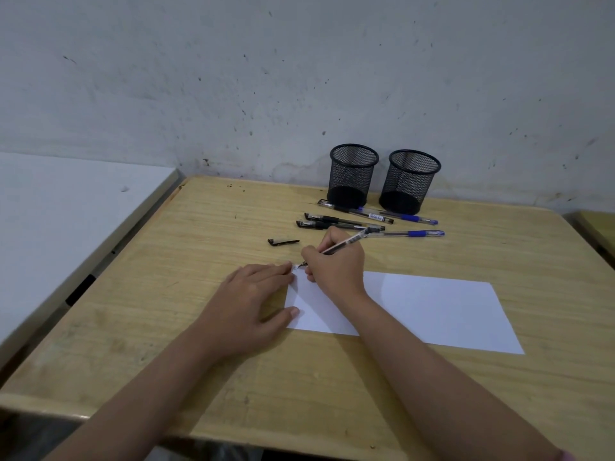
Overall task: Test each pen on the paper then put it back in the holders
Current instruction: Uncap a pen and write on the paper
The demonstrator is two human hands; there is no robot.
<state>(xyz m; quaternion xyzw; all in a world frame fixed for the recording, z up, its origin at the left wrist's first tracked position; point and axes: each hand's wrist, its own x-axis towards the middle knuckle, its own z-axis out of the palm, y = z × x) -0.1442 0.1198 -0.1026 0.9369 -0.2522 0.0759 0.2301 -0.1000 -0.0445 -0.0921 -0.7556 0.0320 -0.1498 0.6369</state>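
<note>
A white paper sheet (439,311) lies on the wooden desk (233,224). My right hand (336,267) grips an uncapped black pen (349,242), its tip touching the paper's far left corner, where small ink marks show. My left hand (253,301) rests flat on the desk, fingertips and thumb pressing the paper's left edge. The pen's black cap (283,242) lies on the desk beyond my hands. Several capped pens, black (332,221) and blue (412,233), lie in front of two black mesh holders (353,174) (410,181), which look empty.
The holders stand at the desk's far edge against a stained grey wall (299,78). A white tabletop (66,207) adjoins the desk on the left. Another wooden desk's corner (599,227) shows at the right.
</note>
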